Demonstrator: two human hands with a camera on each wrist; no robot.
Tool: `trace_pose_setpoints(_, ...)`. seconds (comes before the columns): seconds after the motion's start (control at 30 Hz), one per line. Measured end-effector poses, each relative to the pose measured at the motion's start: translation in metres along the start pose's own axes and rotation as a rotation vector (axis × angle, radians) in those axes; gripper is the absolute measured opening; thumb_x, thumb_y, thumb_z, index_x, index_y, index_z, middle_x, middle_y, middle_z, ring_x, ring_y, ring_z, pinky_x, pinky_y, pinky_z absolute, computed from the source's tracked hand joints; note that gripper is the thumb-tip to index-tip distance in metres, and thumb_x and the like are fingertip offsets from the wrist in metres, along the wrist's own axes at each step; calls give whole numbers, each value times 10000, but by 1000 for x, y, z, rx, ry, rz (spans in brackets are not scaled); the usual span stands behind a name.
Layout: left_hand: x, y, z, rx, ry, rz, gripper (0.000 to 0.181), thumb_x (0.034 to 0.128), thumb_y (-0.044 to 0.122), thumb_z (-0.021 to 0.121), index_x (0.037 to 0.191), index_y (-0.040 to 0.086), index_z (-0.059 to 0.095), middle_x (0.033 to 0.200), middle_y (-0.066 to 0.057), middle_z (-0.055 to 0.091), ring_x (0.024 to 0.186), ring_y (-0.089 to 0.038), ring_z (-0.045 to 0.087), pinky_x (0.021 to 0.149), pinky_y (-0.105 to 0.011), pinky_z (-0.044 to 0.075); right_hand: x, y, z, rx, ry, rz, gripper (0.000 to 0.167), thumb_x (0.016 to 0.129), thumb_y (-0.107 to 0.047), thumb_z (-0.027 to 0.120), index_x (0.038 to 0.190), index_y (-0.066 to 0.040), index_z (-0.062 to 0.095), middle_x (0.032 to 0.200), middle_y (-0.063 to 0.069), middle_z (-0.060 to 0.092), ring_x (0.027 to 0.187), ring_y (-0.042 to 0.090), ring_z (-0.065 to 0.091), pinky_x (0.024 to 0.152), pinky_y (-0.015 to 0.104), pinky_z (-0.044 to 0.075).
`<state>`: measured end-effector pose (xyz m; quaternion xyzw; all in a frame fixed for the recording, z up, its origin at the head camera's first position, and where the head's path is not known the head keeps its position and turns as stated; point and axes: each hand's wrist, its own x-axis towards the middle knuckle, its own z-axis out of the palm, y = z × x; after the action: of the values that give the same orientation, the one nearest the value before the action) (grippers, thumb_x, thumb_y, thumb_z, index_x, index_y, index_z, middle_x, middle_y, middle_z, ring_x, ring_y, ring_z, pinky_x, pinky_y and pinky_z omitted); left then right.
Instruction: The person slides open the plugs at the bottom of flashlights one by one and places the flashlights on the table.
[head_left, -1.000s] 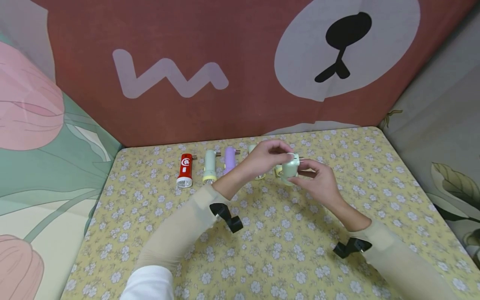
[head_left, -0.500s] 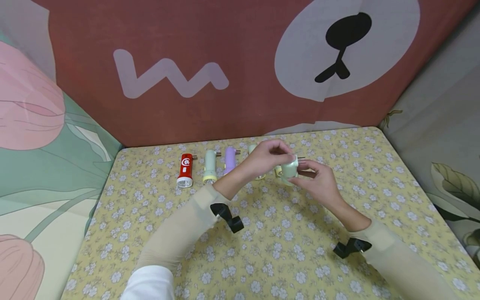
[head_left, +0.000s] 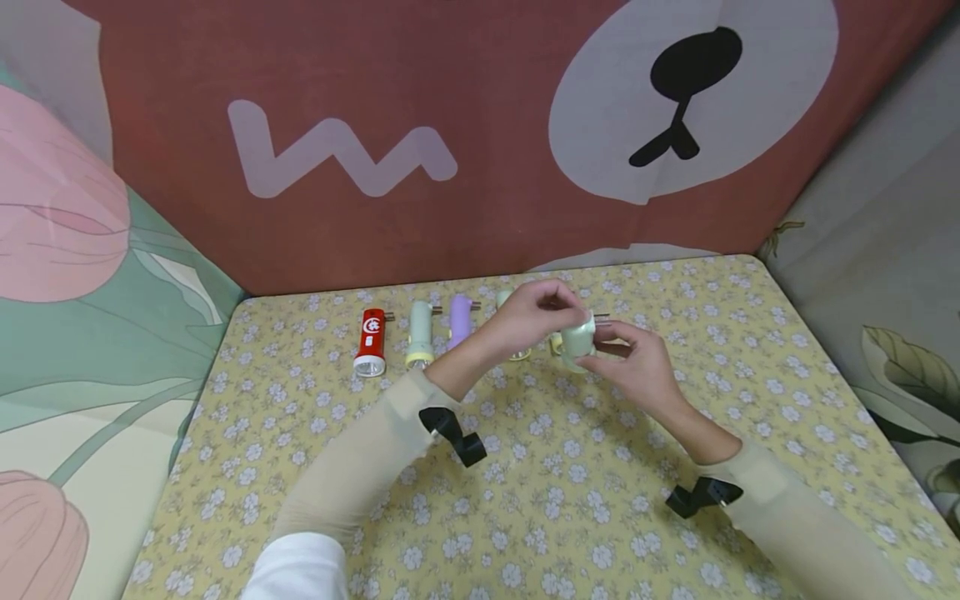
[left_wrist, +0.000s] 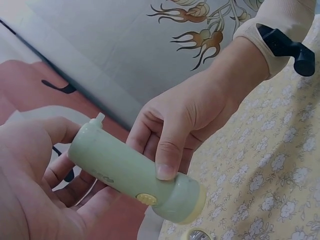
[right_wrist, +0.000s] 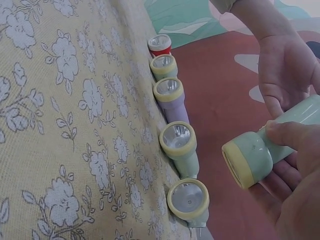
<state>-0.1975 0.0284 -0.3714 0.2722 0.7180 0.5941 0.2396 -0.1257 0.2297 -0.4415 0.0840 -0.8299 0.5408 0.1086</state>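
Note:
Both hands hold a pale green flashlight [head_left: 577,340] with a yellow rim above the far part of the table. My left hand [head_left: 534,315] pinches its tail end, where plug prongs stick out. My right hand [head_left: 637,363] grips it near the head, the thumb lying on the body in the left wrist view. A yellow button [left_wrist: 146,199] shows on the flashlight's side there. In the right wrist view its yellow-rimmed head [right_wrist: 239,165] points down and left; the tail runs out of frame.
Several flashlights lie in a row along the table's far side: a red one [head_left: 371,340], a green one [head_left: 421,329], a purple one [head_left: 460,315] and more green ones [right_wrist: 187,162]. A flowered cloth [head_left: 517,500] covers the table. A printed fabric wall [head_left: 360,233] stands behind.
The held flashlight has turned slightly between the fingers, so its prongs show at a different angle. Both hands have stayed almost in place.

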Motion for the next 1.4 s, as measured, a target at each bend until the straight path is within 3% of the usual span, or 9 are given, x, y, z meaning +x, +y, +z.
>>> trace_pose_setpoints(0.47,1,-5,-6,25,-14,128,313,1025,170,646,1309,39,642,1228,-75,645,1081,-165,638,901,-285,553,3,3,-4,71,3,-39,326,851,-6,819,1162,-2,722,1062,57,712,994,51,668,906,426,582)
trace_pose_setpoints(0.7,0,-8,-9,-11,-21,164,395,989,98,685,1367,15,608,1250,-98,647,1110,-168,649,918,-305,566,3,3,-6,98,-12,-37,348,861,0,807,1193,11,706,1087,84,713,984,59,682,865,292,594)
trace_pose_setpoints(0.93,3,-13,-7,-20,11,213,369,972,60,699,1329,-1,625,1223,-122,660,1092,-177,656,917,-316,568,3,4,-6,111,-9,-31,370,868,6,797,1225,11,698,1085,78,713,970,83,696,841,276,598)
trace_pose_setpoints(1.07,5,-14,-5,9,55,217,356,974,75,702,1317,1,640,1219,-116,675,1078,-162,663,907,-298,569,3,2,-6,125,1,-21,372,866,15,795,1225,15,698,1077,94,711,958,85,699,830,264,599)
trace_pose_setpoints(1.23,5,-13,-3,32,114,196,350,987,111,692,1321,14,650,1235,-110,688,1077,-167,674,909,-277,565,3,1,-5,135,17,-8,372,860,4,805,1217,16,700,1048,22,721,933,83,700,798,254,601)
trace_pose_setpoints(1.4,7,-16,-2,-31,139,153,365,1003,129,673,1347,13,633,1253,-131,680,1080,-196,684,933,-347,575,3,1,-5,154,26,-8,355,862,1,805,1201,26,704,1012,-38,725,914,94,696,768,251,601)
